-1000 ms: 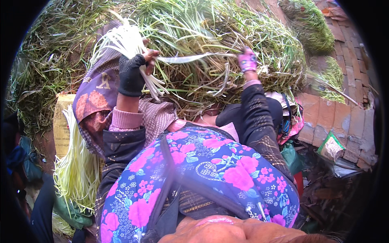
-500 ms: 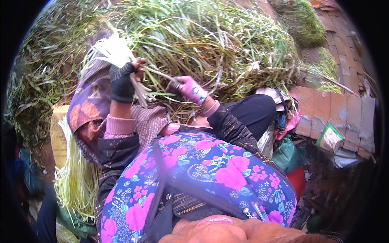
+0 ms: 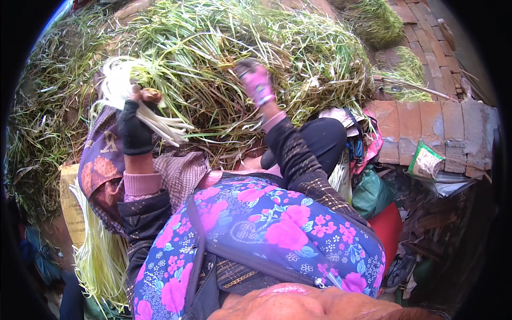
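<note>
In my left hand [image 3: 136,120], which wears a black fingerless glove, is a bunch of pale leafy stalks [image 3: 166,128]. The fingers are closed round its middle. Straight white ends stick out to the right, while a white loop of stalks bends over above the hand. My right hand [image 3: 257,85], in a pink patterned fingerless glove, is over a large heap of green grassy stalks [image 3: 314,66]. Motion smears its fingers, and I cannot make out anything in them. The two hands are well apart.
Long pale yellow stalks [image 3: 98,256] hang beside a yellow printed sack [image 3: 72,208] on my left. A brick ledge [image 3: 416,128] at right bears a green-edged packet [image 3: 426,160]. Nearby are a green bag [image 3: 373,192] and a red object [image 3: 386,229]. Smaller green piles [image 3: 373,21] lie farther back.
My right hand has moved up and away from the bunch, over the heap; the stalk stretched between the hands no longer shows there. My left hand still grips the bunch, slightly lower and farther left.
</note>
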The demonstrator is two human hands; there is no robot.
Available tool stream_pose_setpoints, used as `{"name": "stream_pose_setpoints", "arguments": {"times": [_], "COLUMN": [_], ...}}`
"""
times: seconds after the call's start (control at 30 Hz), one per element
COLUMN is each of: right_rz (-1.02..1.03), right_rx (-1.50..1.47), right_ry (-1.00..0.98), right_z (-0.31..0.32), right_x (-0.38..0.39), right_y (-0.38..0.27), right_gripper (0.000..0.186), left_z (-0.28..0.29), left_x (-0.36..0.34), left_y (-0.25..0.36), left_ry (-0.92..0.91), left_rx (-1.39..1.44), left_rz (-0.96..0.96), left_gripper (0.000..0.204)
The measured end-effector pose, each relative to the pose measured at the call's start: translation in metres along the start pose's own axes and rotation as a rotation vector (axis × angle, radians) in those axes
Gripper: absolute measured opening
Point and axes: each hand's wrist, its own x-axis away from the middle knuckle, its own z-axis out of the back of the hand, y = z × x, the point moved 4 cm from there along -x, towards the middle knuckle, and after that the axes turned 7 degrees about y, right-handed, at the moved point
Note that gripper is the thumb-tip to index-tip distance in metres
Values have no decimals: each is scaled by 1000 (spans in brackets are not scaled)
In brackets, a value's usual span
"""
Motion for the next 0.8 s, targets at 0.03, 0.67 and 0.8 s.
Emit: {"name": "stream_pose_setpoints", "arguments": {"times": [0.03, 0.67, 0.8], "right_rz": [54, 302, -60], "right_rx": [219, 546, 185], "right_ry": [208, -443, -535], "right_z": [30, -72, -75], "right_x": [-29, 99, 93], "right_y": [14, -76, -66], "right_gripper": [17, 19, 29], "left_z": [8, 12, 9], "left_x": [-3, 8, 9], "left_y": [4, -64, -58], "left_ry": [129, 175, 149], "left_rx": [5, -600, -567], "left_rz": [-36, 130, 88], "left_gripper": [20, 20, 18]}}
